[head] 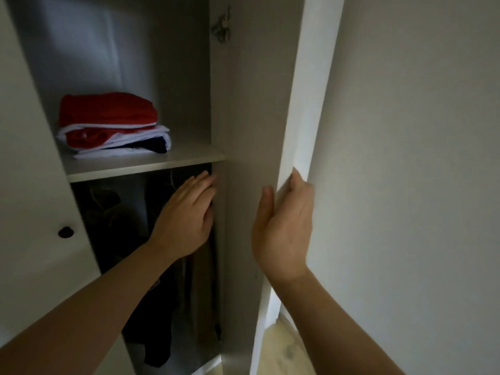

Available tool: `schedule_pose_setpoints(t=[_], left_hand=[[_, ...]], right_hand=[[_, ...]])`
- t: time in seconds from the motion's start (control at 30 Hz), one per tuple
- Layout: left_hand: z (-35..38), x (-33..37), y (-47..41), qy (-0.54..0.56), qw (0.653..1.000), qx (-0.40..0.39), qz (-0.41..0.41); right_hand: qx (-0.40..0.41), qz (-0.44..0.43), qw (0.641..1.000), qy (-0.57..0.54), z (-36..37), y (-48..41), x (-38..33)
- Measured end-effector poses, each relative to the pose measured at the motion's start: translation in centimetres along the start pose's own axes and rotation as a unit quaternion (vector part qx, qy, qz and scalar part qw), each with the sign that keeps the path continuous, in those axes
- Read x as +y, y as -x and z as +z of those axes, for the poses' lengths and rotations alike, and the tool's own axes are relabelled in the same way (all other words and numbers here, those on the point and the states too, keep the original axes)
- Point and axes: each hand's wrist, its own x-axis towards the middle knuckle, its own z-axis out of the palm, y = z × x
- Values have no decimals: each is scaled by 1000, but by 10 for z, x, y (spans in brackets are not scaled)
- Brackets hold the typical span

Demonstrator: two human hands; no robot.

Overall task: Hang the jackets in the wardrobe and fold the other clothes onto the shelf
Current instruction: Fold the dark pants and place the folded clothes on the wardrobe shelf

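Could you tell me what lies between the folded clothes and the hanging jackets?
Head view: only the shelf board, with folded clothes above and hanging jackets below.

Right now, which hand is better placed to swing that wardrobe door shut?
Probably the right hand: it grips the edge of the open door, while the left hand reaches inside by the hanging jackets.

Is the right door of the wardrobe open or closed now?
Open. The door stands swung out, the right hand holds its edge, and the shelf shows inside.
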Motion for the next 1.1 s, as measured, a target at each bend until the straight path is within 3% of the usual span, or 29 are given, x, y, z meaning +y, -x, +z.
schedule_pose_setpoints(t=[0.13,0.27,0.33,0.47,0.63,0.7,0.83,1.1], left_hand=[[-7,-26,15,-30,998,-5,-46],[-28,-60,38,23,995,-7,-95],[-41,-82,52,22,992,-11,-122],[-69,-122,83,-125,971,-17,-203],[-100,-144,101,-191,950,54,-242],[-108,-155,102,-205,942,30,-263],[-115,-175,94,-254,934,-36,-248],[-114,-197,72,-302,937,-13,-173]], right_hand=[[-97,-30,994,-49,26,17,-38],[-206,-88,971,-85,57,30,-67],[-184,-151,969,-67,74,38,-78],[-138,-246,958,-55,116,45,-97],[-203,-296,933,7,167,48,-113],[-233,-326,916,27,186,44,-114],[-322,-354,877,47,219,32,-116],[-416,-363,822,137,257,4,-134]])
